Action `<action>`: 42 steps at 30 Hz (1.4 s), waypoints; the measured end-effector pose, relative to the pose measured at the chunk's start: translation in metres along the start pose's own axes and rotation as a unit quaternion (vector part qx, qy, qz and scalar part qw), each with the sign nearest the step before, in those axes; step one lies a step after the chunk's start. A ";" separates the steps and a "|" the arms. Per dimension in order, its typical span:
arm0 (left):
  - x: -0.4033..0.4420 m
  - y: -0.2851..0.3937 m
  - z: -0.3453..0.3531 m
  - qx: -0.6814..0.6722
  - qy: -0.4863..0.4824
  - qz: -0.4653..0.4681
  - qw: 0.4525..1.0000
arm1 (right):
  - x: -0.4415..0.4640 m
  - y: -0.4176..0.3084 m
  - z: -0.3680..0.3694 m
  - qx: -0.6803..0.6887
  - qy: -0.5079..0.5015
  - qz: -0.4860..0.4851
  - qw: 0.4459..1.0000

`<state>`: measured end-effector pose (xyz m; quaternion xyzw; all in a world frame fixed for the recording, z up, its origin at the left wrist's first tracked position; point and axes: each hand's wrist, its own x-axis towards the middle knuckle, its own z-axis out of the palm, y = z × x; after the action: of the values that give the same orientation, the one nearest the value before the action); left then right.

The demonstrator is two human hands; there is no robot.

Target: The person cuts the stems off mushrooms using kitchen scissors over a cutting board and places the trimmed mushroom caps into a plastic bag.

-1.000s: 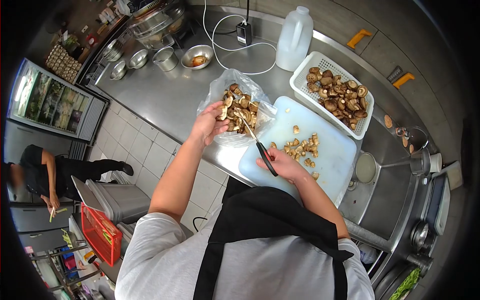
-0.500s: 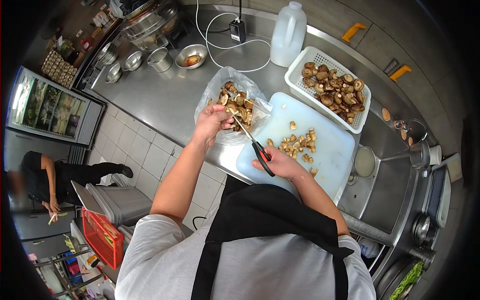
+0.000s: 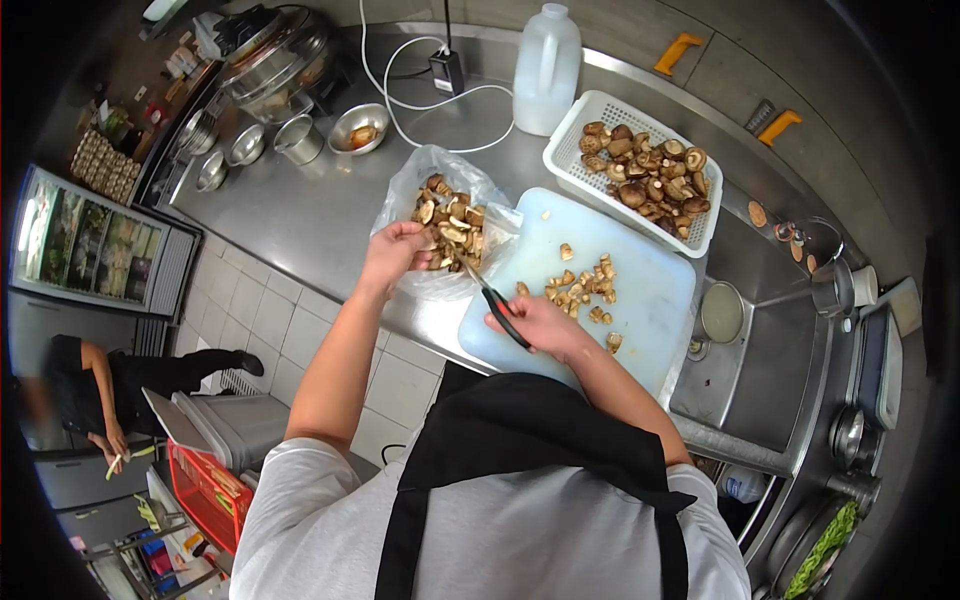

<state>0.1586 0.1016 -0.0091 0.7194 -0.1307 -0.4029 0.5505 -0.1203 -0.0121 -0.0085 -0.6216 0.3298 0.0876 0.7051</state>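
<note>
My left hand [image 3: 398, 252] pinches a mushroom piece at the left side of a clear plastic bag [image 3: 400, 185] that holds brown mushroom pieces [image 3: 455, 222]. Black-and-red scissors [image 3: 497, 306] are in my right hand [image 3: 528, 322], their blades pointing into the bag near the left fingers. Under the right hand lies a pale blue cutting board [image 3: 640, 285] with a loose heap of cut mushroom stems [image 3: 580, 288]. Behind it, a white perforated basket [image 3: 560, 160] contains whole brown mushrooms [image 3: 650, 180].
A plastic jug [image 3: 547, 75] and a white cable [image 3: 400, 103] are at the back. Metal bowls [image 3: 358, 129] line the back left. The sink [image 3: 755, 380] is at the right. Another person [image 3: 100, 390] holds something green beside a red basket [image 3: 200, 505] at the left.
The view has shifted, moving the counter items left in the frame. My left hand first closed on a mushroom piece by the blades; now it is slightly apart from the scissor tips.
</note>
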 end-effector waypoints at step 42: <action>0.222 0.060 0.209 0.613 -0.117 0.302 0.720 | -0.204 0.161 -0.092 0.230 0.298 -0.137 0.916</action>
<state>0.1650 -0.2037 -0.0670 0.7691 -0.6232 -0.1281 0.0618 -0.3957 -0.0059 -0.0237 -0.4784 0.4475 -0.2775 0.7028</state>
